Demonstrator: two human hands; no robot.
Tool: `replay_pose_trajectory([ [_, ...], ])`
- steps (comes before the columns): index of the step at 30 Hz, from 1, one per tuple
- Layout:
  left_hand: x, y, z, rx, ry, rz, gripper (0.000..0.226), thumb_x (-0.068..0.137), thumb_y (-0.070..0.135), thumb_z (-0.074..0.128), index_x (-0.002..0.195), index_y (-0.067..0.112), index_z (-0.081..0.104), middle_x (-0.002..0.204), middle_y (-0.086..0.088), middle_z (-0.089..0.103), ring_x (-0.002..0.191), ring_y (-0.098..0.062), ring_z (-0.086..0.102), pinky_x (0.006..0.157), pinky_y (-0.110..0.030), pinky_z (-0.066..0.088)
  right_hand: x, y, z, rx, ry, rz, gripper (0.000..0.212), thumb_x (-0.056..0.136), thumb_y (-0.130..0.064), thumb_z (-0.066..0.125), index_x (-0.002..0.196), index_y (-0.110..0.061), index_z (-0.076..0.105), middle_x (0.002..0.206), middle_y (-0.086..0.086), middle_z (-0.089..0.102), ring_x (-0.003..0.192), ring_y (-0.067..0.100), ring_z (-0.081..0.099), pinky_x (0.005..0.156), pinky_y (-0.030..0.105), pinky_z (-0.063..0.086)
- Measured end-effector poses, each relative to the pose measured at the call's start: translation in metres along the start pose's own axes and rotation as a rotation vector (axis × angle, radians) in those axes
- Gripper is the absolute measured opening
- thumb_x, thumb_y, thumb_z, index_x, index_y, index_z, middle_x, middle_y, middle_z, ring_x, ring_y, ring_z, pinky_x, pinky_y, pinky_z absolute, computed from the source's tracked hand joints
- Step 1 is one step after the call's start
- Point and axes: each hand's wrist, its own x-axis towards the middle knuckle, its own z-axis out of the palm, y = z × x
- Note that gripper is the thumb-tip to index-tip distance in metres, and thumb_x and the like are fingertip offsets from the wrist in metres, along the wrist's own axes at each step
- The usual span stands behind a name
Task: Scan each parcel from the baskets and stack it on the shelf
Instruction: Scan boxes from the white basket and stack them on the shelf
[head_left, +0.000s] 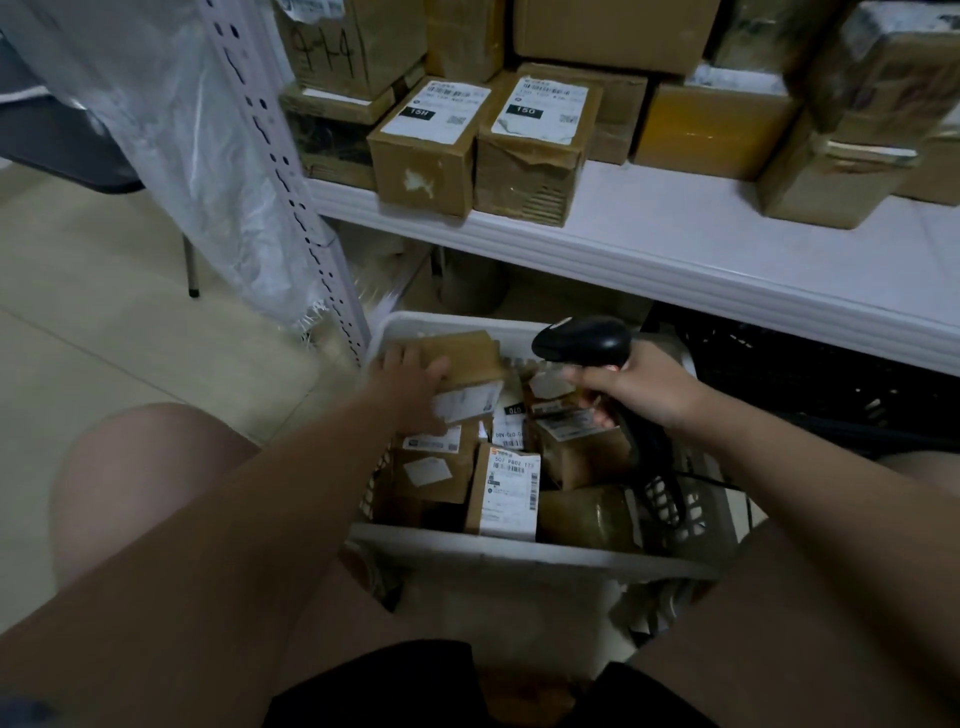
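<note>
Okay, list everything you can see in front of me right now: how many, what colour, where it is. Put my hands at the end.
basket: one, white, low down between the legs
basket parcels: several, brown with white labels, piled in the basket
shelf: one, white, behind and above the basket
shelf boxes: many, brown, stacked on the shelf, two at the front with white labels
crate: one, black, under the shelf, right of the basket
plastic sheet: one, clear, hanging at the left
scanner: one, black, over the basket
left hand: on the topmost parcel, grip blurred
right hand: grips the scanner's handle
</note>
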Motion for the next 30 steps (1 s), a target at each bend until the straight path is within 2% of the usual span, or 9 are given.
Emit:
replay_pose_trajectory([
  [3,-0.008,-0.002,0.008,0.032,0.051,-0.034,0.080,0.077,0.059,0.066,0.139,0.028,0.028,0.145,-0.013,0.027,0.137,-0.034,0.025,0.110,-0.055,0.024,-0.011,0.004,0.005,-0.006,0.000,-0.024,0.013,0.089,-0.017,0.069,0.097,-0.008,0.066,0.068,0.010,0.063,0.052,0.018,0.057,0.051,0.027,0.049],
  [7,-0.006,-0.007,0.001,-0.168,0.088,-0.132,0.097,0.080,0.052,0.068,0.150,0.017,0.011,0.153,-0.013,0.021,0.142,-0.033,0.020,0.112,-0.054,0.023,-0.014,0.007,0.014,-0.049,-0.028,-0.023,0.020,0.089,-0.019,0.068,0.099,-0.002,0.066,0.069,0.008,0.063,0.055,0.018,0.059,0.052,0.025,0.051],
  [12,-0.004,-0.008,-0.006,-0.006,0.069,-0.105,0.068,0.084,0.051,0.062,0.138,0.022,0.036,0.146,-0.016,0.024,0.137,-0.035,0.022,0.113,-0.053,0.021,-0.003,0.008,0.021,-0.056,-0.028,-0.028,0.023,0.089,-0.017,0.068,0.100,0.003,0.065,0.067,0.011,0.062,0.056,0.021,0.057,0.053,0.027,0.050],
  [15,-0.013,-0.004,0.015,0.092,0.032,-0.084,0.082,0.080,0.058,0.063,0.145,0.025,0.027,0.156,-0.022,0.004,0.144,-0.042,0.003,0.115,-0.060,0.005,0.008,0.008,0.025,-0.015,-0.015,-0.011,0.025,0.089,-0.017,0.069,0.101,0.005,0.065,0.069,0.012,0.062,0.055,0.019,0.057,0.054,0.028,0.050],
  [17,-0.024,-0.007,0.041,0.135,-0.033,-0.062,0.071,0.081,0.060,0.060,0.140,0.028,0.035,0.157,-0.022,-0.005,0.143,-0.045,0.001,0.115,-0.060,0.004,0.015,0.010,0.028,0.006,-0.011,0.005,0.023,0.088,-0.017,0.069,0.101,0.002,0.066,0.070,0.011,0.064,0.057,0.019,0.058,0.056,0.031,0.050],
  [20,-0.021,-0.022,0.051,-0.111,0.093,-0.144,0.073,0.080,0.058,0.064,0.132,0.013,0.039,0.150,-0.016,0.022,0.132,-0.037,0.035,0.112,-0.048,0.027,0.027,0.011,0.031,-0.009,-0.018,0.022,0.021,0.088,-0.019,0.069,0.096,0.001,0.067,0.071,0.010,0.066,0.058,0.020,0.059,0.057,0.033,0.050],
  [23,-0.002,-0.026,0.036,-0.176,0.236,-0.099,0.066,0.080,0.051,0.068,0.125,0.011,0.040,0.132,-0.008,0.047,0.124,-0.028,0.046,0.107,-0.042,0.032,0.042,0.013,0.037,0.036,-0.015,0.085,0.017,0.088,-0.019,0.070,0.092,-0.003,0.066,0.069,0.010,0.065,0.054,0.017,0.058,0.053,0.028,0.048],
  [26,0.016,-0.025,0.025,-0.215,0.244,-0.067,0.053,0.089,0.037,0.063,0.131,0.013,0.040,0.132,-0.007,0.050,0.120,-0.025,0.050,0.101,-0.039,0.039,0.056,0.015,0.046,0.058,-0.038,0.141,0.012,0.088,-0.020,0.069,0.093,-0.010,0.065,0.076,0.008,0.065,0.062,0.016,0.060,0.055,0.026,0.049],
  [30,0.025,-0.027,0.033,-0.415,0.219,-0.184,0.048,0.095,0.053,0.044,0.128,0.019,0.049,0.131,-0.013,0.041,0.113,-0.027,0.046,0.097,-0.040,0.040,0.079,0.010,0.061,0.173,0.019,0.257,0.015,0.089,-0.030,0.067,0.099,-0.024,0.059,0.092,-0.003,0.062,0.084,0.016,0.058,0.068,0.028,0.043],
])
